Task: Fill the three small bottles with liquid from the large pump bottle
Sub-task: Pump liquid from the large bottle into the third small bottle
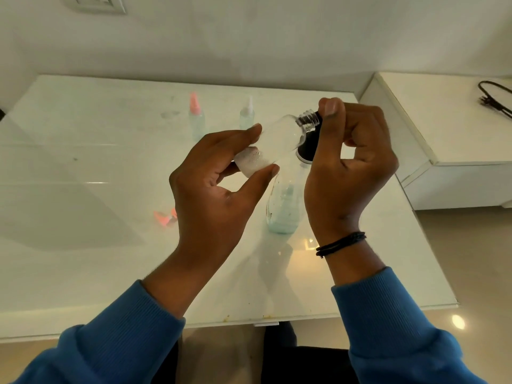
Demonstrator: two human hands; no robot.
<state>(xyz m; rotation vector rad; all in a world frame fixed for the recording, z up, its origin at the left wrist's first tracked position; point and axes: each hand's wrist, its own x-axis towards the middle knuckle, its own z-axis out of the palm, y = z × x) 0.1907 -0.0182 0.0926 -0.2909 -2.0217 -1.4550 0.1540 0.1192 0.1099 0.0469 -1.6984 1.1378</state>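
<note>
My left hand pinches a small clear bottle near its base, tilted with its threaded open neck against the black pump nozzle. A little foamy white liquid lies in its bottom. My right hand grips the black pump head of the large clear pump bottle, which stands on the table with pale blue liquid low inside. Two other small bottles stand capped at the back: one with a pink spray top, one with a white spray top.
A loose pink spray cap lies on the white glass table left of my left wrist. A white cabinet with a black cable stands at the right. The wall runs behind the table.
</note>
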